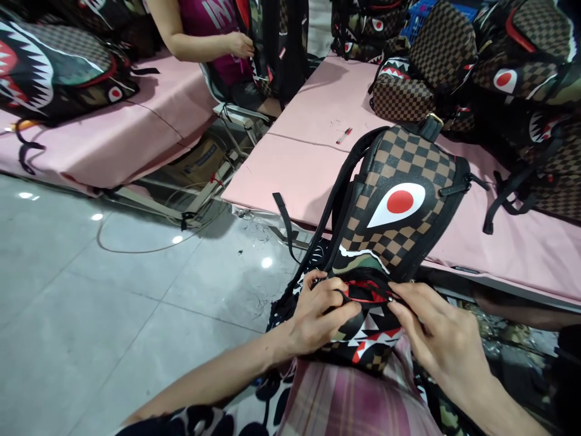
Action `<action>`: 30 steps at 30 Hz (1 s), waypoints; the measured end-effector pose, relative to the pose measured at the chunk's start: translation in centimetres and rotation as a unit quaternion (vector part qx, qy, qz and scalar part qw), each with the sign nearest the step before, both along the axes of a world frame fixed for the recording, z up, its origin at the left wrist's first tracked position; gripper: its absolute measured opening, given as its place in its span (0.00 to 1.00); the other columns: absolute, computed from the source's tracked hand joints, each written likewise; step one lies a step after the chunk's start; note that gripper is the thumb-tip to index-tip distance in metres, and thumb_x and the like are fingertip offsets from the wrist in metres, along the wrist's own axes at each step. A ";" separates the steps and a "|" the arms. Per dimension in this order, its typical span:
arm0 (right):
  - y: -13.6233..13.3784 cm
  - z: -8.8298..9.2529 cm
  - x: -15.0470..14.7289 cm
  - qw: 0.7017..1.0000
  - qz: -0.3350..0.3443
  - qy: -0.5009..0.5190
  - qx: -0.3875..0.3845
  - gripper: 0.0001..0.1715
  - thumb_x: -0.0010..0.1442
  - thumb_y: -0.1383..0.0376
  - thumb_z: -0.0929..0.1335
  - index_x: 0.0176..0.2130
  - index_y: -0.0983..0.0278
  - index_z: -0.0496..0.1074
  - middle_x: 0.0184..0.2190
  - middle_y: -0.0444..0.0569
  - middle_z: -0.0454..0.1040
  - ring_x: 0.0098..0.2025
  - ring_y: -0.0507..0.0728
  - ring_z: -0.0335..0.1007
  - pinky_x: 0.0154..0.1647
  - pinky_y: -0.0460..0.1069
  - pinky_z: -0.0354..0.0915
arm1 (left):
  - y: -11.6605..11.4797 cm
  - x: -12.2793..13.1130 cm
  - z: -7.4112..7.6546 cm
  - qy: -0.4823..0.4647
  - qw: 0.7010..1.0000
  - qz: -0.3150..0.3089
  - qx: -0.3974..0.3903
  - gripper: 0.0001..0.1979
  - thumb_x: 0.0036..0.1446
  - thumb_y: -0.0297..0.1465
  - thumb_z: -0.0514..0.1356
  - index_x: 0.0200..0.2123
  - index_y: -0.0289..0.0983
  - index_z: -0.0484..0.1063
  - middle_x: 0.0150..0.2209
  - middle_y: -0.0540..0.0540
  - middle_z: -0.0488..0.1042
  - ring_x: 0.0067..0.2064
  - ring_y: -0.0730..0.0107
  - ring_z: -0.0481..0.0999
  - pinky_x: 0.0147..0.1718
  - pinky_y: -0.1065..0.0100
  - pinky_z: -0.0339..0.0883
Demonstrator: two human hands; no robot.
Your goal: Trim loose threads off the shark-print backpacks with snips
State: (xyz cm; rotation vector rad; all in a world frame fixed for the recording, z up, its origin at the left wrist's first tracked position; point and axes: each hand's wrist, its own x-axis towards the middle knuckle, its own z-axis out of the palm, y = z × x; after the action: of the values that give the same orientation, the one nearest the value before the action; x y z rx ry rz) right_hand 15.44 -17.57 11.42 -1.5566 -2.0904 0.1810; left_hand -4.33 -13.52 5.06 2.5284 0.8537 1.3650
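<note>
A brown-and-black checkered backpack (408, 154) leans from my lap onto the pink table edge, with a red-and-white eye print on its side. Its pocket (370, 293) gapes, showing a red lining, above a printed row of shark teeth. My left hand (320, 312) is closed on the left edge of this opening, fingers curled over the rim. At the right end of the opening, my right hand (442, 330) pinches the edge between thumb and fingers; whether it has a zipper pull there, I cannot tell. A black strap (285, 221) hangs off the backpack's left side.
On the pink table (313, 127) lies a red pen (344, 135). Several similar bags (503, 79) are piled at the right. Across the aisle, a person (213, 45) handles another backpack, near a second pink table (100, 142) with a shark-print bag (68, 69).
</note>
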 end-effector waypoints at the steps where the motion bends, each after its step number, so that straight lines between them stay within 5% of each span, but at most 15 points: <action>1: -0.3 -0.1 0.2 1.000 0.003 -0.012 0.015 0.12 0.60 0.67 0.64 0.44 0.66 0.71 0.38 0.51 0.75 0.35 0.52 0.74 0.32 0.43 0.69 | 0.1 -0.4 0.4 0.014 1.000 -0.012 -0.008 0.12 0.56 0.21 0.52 0.37 0.41 0.71 0.26 0.52 0.67 0.38 0.72 0.73 0.45 0.60 0.61; 7: -0.7 -1.4 1.1 0.994 0.054 0.023 0.090 0.12 0.58 0.70 0.66 0.44 0.68 0.69 0.37 0.54 0.75 0.38 0.53 0.73 0.34 0.44 0.70 | 2.8 -1.4 4.1 0.073 0.985 -0.032 -0.151 0.11 0.59 0.24 0.51 0.42 0.37 0.71 0.35 0.47 0.73 0.34 0.76 0.73 0.29 0.74 0.65; 10: -0.6 -2.0 1.2 0.993 0.056 0.039 0.098 0.13 0.58 0.70 0.66 0.45 0.67 0.68 0.37 0.53 0.75 0.39 0.53 0.73 0.35 0.45 0.70 | 4.9 -0.4 6.9 0.254 0.929 -0.075 -0.257 0.09 0.58 0.27 0.54 0.32 0.37 0.75 0.28 0.49 0.74 0.28 0.77 0.72 0.24 0.76 0.61; 13: -0.6 -2.4 1.3 0.992 0.070 0.053 0.096 0.14 0.58 0.70 0.65 0.46 0.66 0.68 0.38 0.53 0.75 0.40 0.54 0.72 0.36 0.46 0.70 | 6.5 1.3 8.7 0.417 0.861 -0.077 -0.282 0.06 0.52 0.30 0.60 0.26 0.39 0.76 0.22 0.50 0.73 0.25 0.73 0.70 0.22 0.73 0.54; 19: -0.5 -2.5 1.5 0.988 0.083 0.080 0.100 0.15 0.58 0.71 0.66 0.46 0.66 0.68 0.38 0.53 0.75 0.39 0.53 0.72 0.34 0.46 0.70 | 8.4 3.4 9.1 0.505 0.790 -0.153 -0.312 0.06 0.48 0.28 0.61 0.28 0.44 0.78 0.22 0.52 0.74 0.24 0.75 0.67 0.22 0.72 0.50; 25: -0.5 -2.7 1.9 0.987 0.088 0.101 0.094 0.15 0.58 0.71 0.66 0.46 0.66 0.68 0.38 0.53 0.75 0.39 0.54 0.73 0.34 0.46 0.71 | 7.0 2.8 8.2 0.514 0.825 -0.154 -0.176 0.08 0.50 0.23 0.56 0.23 0.36 0.73 0.22 0.49 0.72 0.22 0.74 0.67 0.20 0.70 0.51; 30: -0.9 -2.5 1.8 0.990 0.062 0.072 0.105 0.16 0.57 0.71 0.66 0.47 0.67 0.69 0.39 0.53 0.76 0.40 0.54 0.73 0.39 0.46 0.70 | 4.5 2.2 8.1 0.533 0.832 -0.092 -0.126 0.10 0.51 0.17 0.49 0.33 0.32 0.67 0.31 0.44 0.72 0.26 0.68 0.70 0.19 0.70 0.56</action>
State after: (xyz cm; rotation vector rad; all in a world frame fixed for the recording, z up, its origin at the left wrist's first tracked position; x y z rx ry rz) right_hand 17.26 -18.48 8.89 -1.2544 -2.0209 0.1096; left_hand -2.15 -9.07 13.12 2.9094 0.7715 -0.3434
